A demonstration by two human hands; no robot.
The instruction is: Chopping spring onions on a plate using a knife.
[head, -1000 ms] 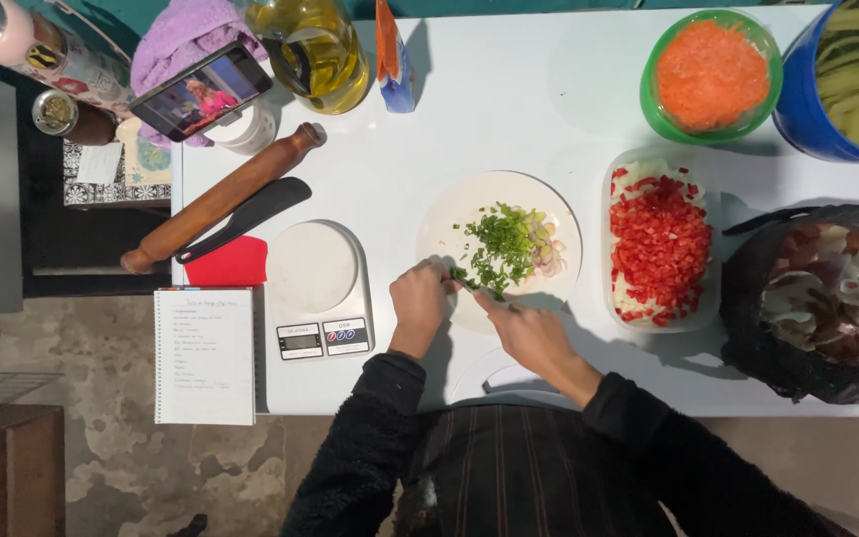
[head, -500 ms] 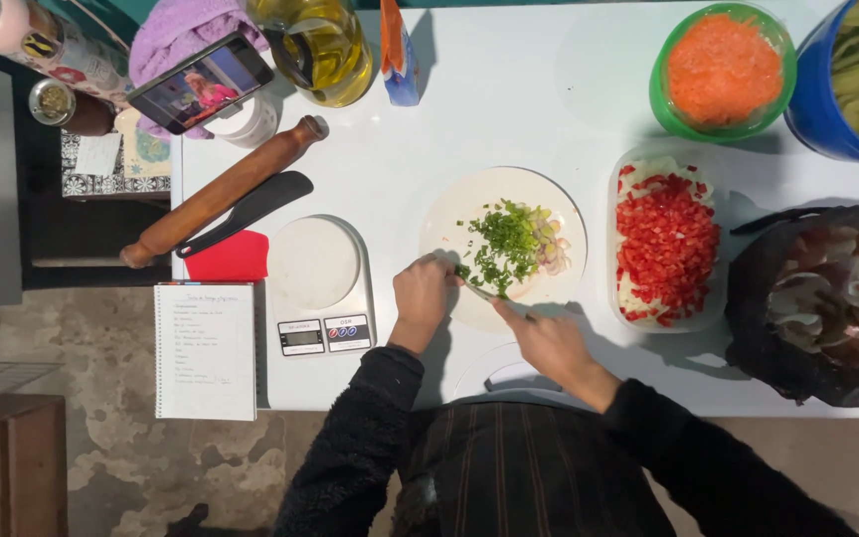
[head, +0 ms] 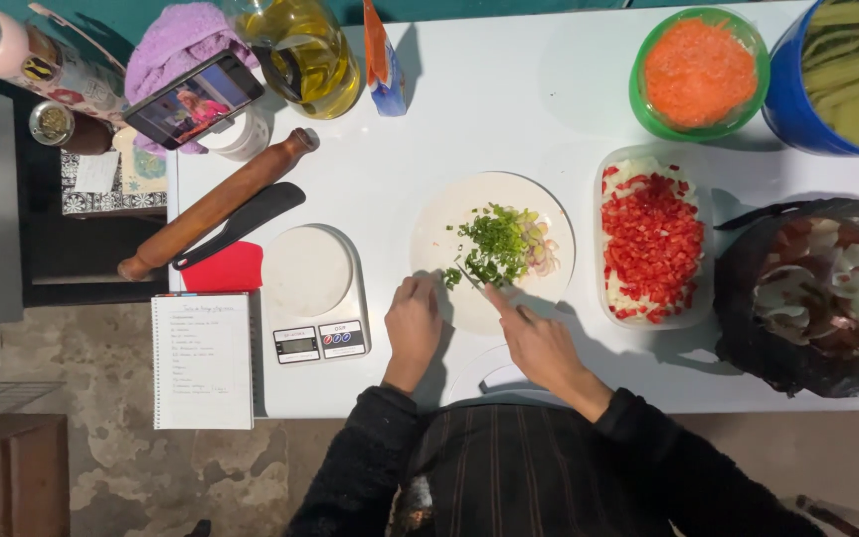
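Barely shifted since earlier frame: right hand [head: 539,343] nudged slightly right along near rim of round white board [head: 449,214], left hand [head: 413,323] same spot. Right hand closed around knife [head: 471,276], index finger stretched along top, blade tip at near edge of chopped green herbs [head: 494,244]. Left hand flat, fingers loosely curled, resting on board's near-left rim, holding nothing, just beside blade. Herbs heaped at board centre, pale pink onion slices [head: 542,254] touching pile on right. Clear tub of diced red pepper [head: 653,239] just right of board. Green bowl of grated carrot [head: 698,70] beyond tub. Kitchen scale [head: 310,288] left of board, notebook [head: 201,358] further left. Rolling pin [head: 216,204] and black spatula [head: 246,221] lying diagonally beyond scale. Phone [head: 196,99] propped at far left, oil bottle [head: 300,50] beside it.
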